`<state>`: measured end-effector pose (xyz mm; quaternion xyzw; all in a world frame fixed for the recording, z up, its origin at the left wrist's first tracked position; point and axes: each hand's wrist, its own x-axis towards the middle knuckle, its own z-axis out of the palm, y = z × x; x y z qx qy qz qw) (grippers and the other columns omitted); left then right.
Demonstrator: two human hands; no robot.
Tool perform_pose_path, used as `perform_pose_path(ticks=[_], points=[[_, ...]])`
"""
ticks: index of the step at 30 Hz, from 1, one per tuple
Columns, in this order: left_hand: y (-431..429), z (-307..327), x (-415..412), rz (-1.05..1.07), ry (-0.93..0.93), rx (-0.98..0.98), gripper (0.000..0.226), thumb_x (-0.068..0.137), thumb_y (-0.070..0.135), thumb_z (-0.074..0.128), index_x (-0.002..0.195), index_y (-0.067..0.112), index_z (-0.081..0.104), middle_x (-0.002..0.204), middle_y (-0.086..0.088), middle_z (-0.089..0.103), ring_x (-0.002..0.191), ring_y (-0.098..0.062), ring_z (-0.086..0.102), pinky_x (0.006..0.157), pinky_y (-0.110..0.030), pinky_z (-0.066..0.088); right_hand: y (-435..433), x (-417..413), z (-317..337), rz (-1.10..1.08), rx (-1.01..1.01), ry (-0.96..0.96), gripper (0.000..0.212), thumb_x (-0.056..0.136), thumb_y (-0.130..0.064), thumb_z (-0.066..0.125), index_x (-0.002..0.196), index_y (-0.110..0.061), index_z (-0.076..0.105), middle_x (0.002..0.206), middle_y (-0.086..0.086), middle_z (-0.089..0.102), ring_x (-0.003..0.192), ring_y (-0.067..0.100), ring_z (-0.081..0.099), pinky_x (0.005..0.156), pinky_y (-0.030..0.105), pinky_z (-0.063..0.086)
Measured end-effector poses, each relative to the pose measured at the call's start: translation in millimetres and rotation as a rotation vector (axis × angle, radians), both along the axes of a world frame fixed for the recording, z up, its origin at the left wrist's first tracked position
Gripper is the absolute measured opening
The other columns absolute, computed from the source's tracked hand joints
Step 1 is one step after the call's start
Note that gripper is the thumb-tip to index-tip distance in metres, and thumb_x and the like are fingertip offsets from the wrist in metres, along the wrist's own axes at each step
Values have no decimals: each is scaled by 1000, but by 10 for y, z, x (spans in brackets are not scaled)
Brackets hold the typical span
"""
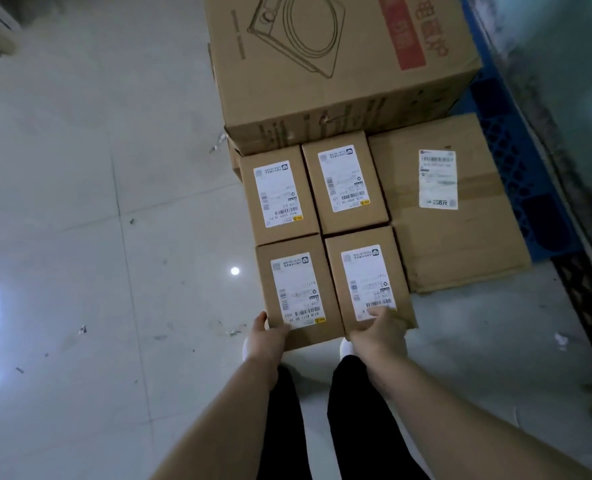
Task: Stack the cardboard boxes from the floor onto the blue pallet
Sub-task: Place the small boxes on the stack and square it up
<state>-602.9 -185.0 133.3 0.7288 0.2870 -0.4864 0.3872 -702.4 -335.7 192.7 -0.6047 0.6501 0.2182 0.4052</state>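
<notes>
Several small cardboard boxes with white labels lie side by side in two rows. My left hand (266,337) grips the near left corner of the near left box (296,289). My right hand (379,332) grips the near edge of the near right box (369,278), thumb on its label. Behind them lie the far left box (277,195) and the far right box (343,183). A wider flat box (450,206) sits to their right. A large printed carton (336,60) stands behind. The blue pallet (516,150) shows along the right side under the boxes.
Glossy pale floor tiles (97,220) spread to the left, dotted with small scraps of debris. My dark trouser legs and white shoes stand just below the near boxes. A dark grated strip (585,299) and a wall run along the right edge.
</notes>
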Motion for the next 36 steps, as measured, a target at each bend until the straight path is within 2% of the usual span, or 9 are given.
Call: perform_pose_path(ticks=[4,6,11,16,18,21,27,31,36], points=[[-27,100,-60,-46,50,78,18,80,29,65,96,29,57,97,0,72,91,-28,66,73,-50,59,-97,-24,-81,-116,-25,82,63,80,-18,66,135,-23,38,131,16,31,113,37,50,93,39,46],[-81,176,-44,-43,72,71,12,85,29,61,94,31,54,103,0,69,95,-29,65,71,-51,59,-150,-23,-85,-263,-14,115,64,81,-25,67,136,-23,35,131,17,29,113,39,47,89,41,44],[-195,132,10,-49,46,97,27,88,21,57,108,36,46,106,2,62,98,-28,63,74,-52,59,-180,-27,-186,-501,88,59,70,75,-18,64,134,-14,28,124,17,46,106,33,53,92,41,49],[-235,79,-33,-69,39,153,38,74,26,60,106,39,46,104,3,60,97,-28,62,67,-54,60,-229,39,-254,-446,74,6,78,84,-8,62,145,-18,15,133,18,31,96,25,37,75,31,37],[-237,45,-47,-72,30,158,40,70,28,60,104,43,44,104,2,60,97,-28,62,65,-54,60,-217,40,-248,-439,76,-17,81,83,-8,64,145,-19,14,133,18,30,99,26,41,74,31,37],[-266,90,-51,-66,32,149,41,69,29,61,103,45,44,105,2,61,97,-28,63,66,-53,60,-203,-14,-224,-433,65,-62,75,84,-10,64,142,-18,17,134,20,30,109,32,48,76,31,40],[-285,193,-50,-64,53,103,40,80,22,60,113,37,43,111,-2,59,102,-30,60,70,-43,59,-137,-167,-218,-437,41,-174,67,85,7,54,139,-21,27,133,13,40,90,20,47,73,26,41],[-241,249,-60,-138,68,92,30,87,22,56,111,31,42,112,-5,59,94,-30,61,81,-50,58,-131,-199,-210,-429,68,-196,73,81,9,46,143,-24,25,131,7,51,100,22,52,83,31,46],[-234,492,-70,-190,119,123,41,84,21,65,112,23,35,102,-2,50,93,-30,59,72,-46,60,-107,-140,-30,-395,34,-95,64,82,6,48,138,-18,29,129,12,52,103,27,55,80,31,45]])
